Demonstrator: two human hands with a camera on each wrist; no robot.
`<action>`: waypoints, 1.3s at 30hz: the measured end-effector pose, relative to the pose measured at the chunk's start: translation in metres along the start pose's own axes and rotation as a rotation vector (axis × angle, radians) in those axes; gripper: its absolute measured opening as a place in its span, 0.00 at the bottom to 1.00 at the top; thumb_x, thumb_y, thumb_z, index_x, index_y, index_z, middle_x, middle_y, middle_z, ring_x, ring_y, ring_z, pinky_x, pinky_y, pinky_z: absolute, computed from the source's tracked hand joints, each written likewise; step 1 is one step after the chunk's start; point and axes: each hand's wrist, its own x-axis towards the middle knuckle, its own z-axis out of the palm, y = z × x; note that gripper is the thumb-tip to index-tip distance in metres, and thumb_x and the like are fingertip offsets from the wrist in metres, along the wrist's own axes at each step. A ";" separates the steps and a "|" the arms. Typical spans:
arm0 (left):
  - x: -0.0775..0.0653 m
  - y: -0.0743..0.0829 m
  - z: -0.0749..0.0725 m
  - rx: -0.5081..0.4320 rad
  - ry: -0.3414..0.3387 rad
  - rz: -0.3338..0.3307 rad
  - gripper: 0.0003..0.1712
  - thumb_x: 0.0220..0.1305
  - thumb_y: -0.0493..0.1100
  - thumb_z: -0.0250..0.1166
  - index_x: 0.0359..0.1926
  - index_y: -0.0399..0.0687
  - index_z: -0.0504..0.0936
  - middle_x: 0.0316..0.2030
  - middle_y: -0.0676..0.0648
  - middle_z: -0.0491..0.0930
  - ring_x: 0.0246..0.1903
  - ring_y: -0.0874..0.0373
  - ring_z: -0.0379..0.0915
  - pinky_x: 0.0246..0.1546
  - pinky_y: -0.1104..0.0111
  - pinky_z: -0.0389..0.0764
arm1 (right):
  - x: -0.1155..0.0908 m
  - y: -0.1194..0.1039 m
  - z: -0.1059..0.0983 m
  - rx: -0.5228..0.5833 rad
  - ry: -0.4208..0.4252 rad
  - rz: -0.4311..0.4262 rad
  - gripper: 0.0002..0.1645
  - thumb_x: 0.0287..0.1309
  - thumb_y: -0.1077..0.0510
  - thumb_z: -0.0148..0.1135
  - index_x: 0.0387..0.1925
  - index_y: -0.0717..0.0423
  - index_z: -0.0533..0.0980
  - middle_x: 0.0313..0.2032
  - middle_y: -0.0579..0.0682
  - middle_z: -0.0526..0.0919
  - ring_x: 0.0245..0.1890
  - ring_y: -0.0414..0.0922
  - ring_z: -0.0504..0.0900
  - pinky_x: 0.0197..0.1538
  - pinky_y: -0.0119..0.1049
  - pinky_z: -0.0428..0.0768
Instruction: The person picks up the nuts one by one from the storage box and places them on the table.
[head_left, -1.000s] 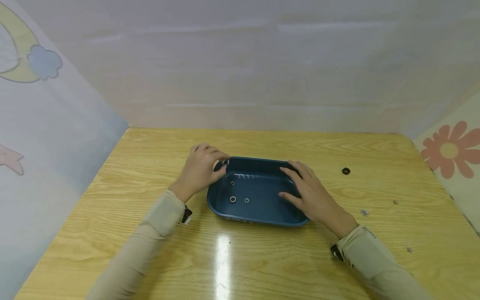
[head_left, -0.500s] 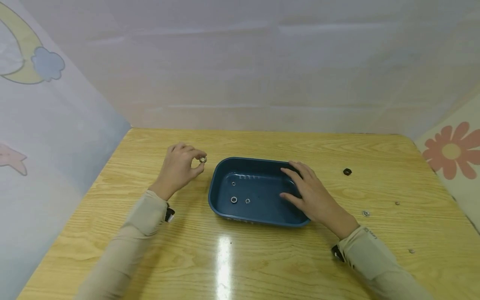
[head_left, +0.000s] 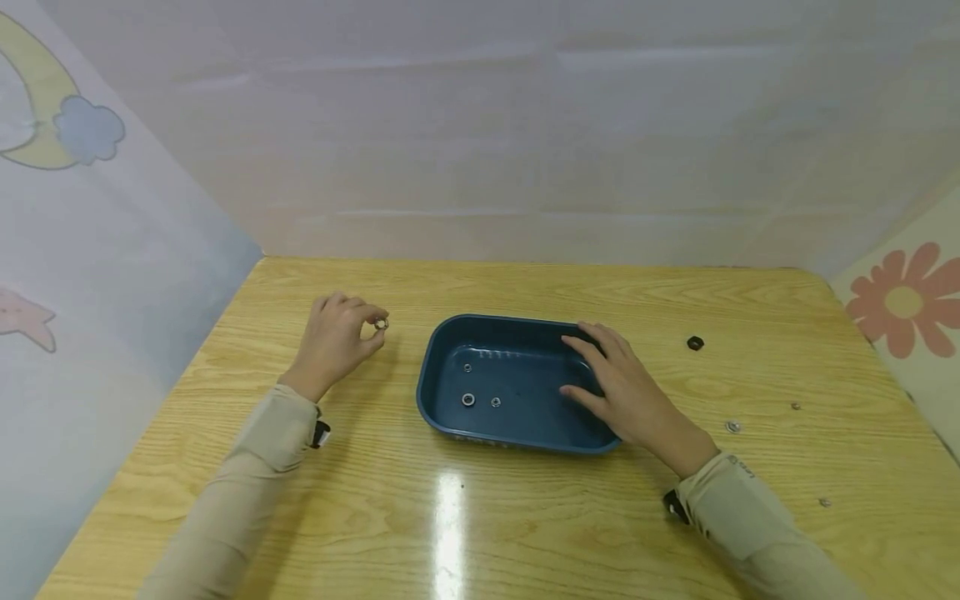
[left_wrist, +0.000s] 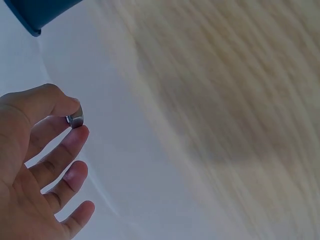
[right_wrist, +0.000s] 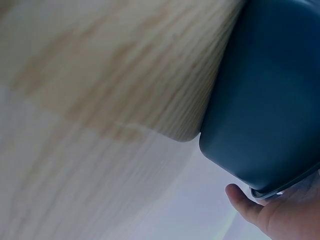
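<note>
I have the left hand (head_left: pixel 336 342) up on the left side, its fingers pinching a silver nut (left_wrist: pixel 76 118) between thumb and fingertip. The nut is in the air over the counter (head_left: pixel 600 517), well outside the blue tray (head_left: pixel 540 417). The pinch is at its edges, so the hole shows from the head camera; I'd judge that a piece this small leaves room for little more than fingertips. The left wrist view shows the other fingers spread loosely, clear of the nut.

The right hand (head_left: pixel 626 396) lies over the tray's right end, fingers relaxed and clenched on nothing, reaching across the rim with the thumb over the inside. My reading is that it is there to steady the tray; how firmly it presses, I can't tell.

Inside the tray, towards its left end, a small nut (head_left: pixel 467 367) lies farther back, with a thicker nut (head_left: pixel 468 400) and a flanged nut (head_left: pixel 496 402) side by side nearer me, well apart from the right hand. Right of the tray, a black nut (head_left: pixel 695 343), a silver piece (head_left: pixel 732 427) and two tiny bits (head_left: pixel 796 407) lie loose on the counter, spaced widely enough, I'd say, to be picked singly.
</note>
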 end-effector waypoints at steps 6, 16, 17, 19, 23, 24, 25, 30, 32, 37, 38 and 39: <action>-0.005 -0.007 0.005 0.016 -0.043 -0.018 0.11 0.51 0.44 0.67 0.37 0.49 0.85 0.31 0.49 0.84 0.34 0.50 0.72 0.48 0.49 0.69 | 0.001 0.001 0.000 -0.002 -0.006 -0.002 0.42 0.54 0.44 0.61 0.67 0.51 0.57 0.69 0.57 0.51 0.68 0.58 0.49 0.65 0.58 0.57; -0.008 -0.016 0.009 0.059 -0.116 -0.033 0.10 0.51 0.44 0.67 0.36 0.50 0.85 0.30 0.49 0.83 0.32 0.50 0.72 0.47 0.47 0.69 | 0.002 0.001 0.000 0.004 -0.003 -0.008 0.41 0.54 0.45 0.61 0.66 0.51 0.57 0.69 0.58 0.51 0.68 0.58 0.49 0.64 0.59 0.57; -0.009 -0.017 0.010 0.063 -0.129 -0.040 0.10 0.51 0.44 0.67 0.36 0.50 0.86 0.30 0.49 0.83 0.32 0.50 0.72 0.47 0.47 0.68 | 0.002 0.001 0.001 0.005 -0.003 -0.009 0.41 0.54 0.45 0.61 0.67 0.51 0.57 0.69 0.58 0.51 0.68 0.58 0.49 0.64 0.59 0.57; -0.009 -0.018 0.011 0.068 -0.161 -0.052 0.10 0.51 0.44 0.67 0.37 0.50 0.86 0.31 0.49 0.83 0.33 0.50 0.72 0.49 0.47 0.68 | 0.002 0.001 0.001 0.009 -0.003 -0.009 0.41 0.54 0.45 0.61 0.67 0.51 0.57 0.69 0.58 0.51 0.68 0.58 0.49 0.64 0.59 0.56; -0.010 -0.020 0.013 0.072 -0.241 -0.078 0.11 0.52 0.43 0.67 0.38 0.51 0.86 0.33 0.49 0.83 0.35 0.49 0.73 0.52 0.44 0.65 | 0.002 0.001 0.001 0.012 -0.006 -0.005 0.41 0.54 0.45 0.61 0.67 0.50 0.57 0.69 0.57 0.50 0.69 0.58 0.48 0.65 0.59 0.56; -0.010 -0.021 0.013 0.075 -0.257 -0.081 0.11 0.52 0.43 0.67 0.38 0.51 0.86 0.34 0.48 0.83 0.36 0.48 0.73 0.52 0.44 0.65 | 0.002 0.001 0.001 0.012 -0.006 -0.003 0.41 0.54 0.45 0.61 0.67 0.50 0.57 0.69 0.57 0.51 0.69 0.58 0.48 0.65 0.59 0.56; -0.011 -0.021 0.014 0.077 -0.271 -0.084 0.10 0.52 0.43 0.66 0.38 0.51 0.86 0.34 0.48 0.83 0.36 0.48 0.73 0.53 0.44 0.64 | 0.002 0.002 0.001 0.011 -0.006 -0.003 0.42 0.54 0.45 0.61 0.67 0.51 0.57 0.69 0.57 0.51 0.69 0.58 0.48 0.65 0.59 0.56; -0.013 -0.023 0.016 0.095 -0.290 -0.083 0.09 0.54 0.43 0.65 0.37 0.53 0.86 0.33 0.48 0.83 0.37 0.47 0.73 0.52 0.43 0.64 | 0.002 0.002 0.001 0.007 -0.003 -0.003 0.42 0.54 0.45 0.61 0.66 0.51 0.58 0.69 0.58 0.51 0.69 0.58 0.49 0.65 0.59 0.56; -0.013 -0.023 0.016 0.097 -0.288 -0.079 0.09 0.53 0.44 0.65 0.37 0.53 0.86 0.33 0.48 0.83 0.37 0.46 0.74 0.52 0.43 0.65 | 0.002 0.002 0.001 0.009 -0.003 -0.003 0.42 0.54 0.45 0.62 0.66 0.51 0.58 0.69 0.58 0.51 0.68 0.58 0.49 0.65 0.59 0.56; -0.012 -0.024 0.017 0.081 -0.306 -0.084 0.08 0.54 0.43 0.65 0.36 0.53 0.86 0.31 0.49 0.83 0.34 0.48 0.73 0.50 0.43 0.66 | 0.002 0.002 0.001 0.008 -0.003 -0.001 0.42 0.54 0.46 0.62 0.66 0.51 0.58 0.69 0.58 0.51 0.68 0.58 0.49 0.65 0.59 0.56; -0.012 -0.025 0.017 0.077 -0.316 -0.086 0.08 0.54 0.43 0.64 0.36 0.53 0.86 0.31 0.49 0.83 0.34 0.49 0.72 0.50 0.43 0.66 | 0.002 0.001 0.001 0.008 -0.004 -0.001 0.42 0.54 0.45 0.62 0.66 0.51 0.58 0.69 0.58 0.51 0.68 0.59 0.49 0.65 0.59 0.56; -0.011 -0.025 0.017 0.070 -0.328 -0.091 0.08 0.55 0.43 0.64 0.37 0.53 0.86 0.31 0.49 0.83 0.33 0.49 0.72 0.50 0.44 0.67 | 0.002 0.001 0.001 0.008 -0.004 0.000 0.42 0.54 0.45 0.62 0.66 0.51 0.58 0.69 0.58 0.51 0.68 0.59 0.49 0.65 0.59 0.56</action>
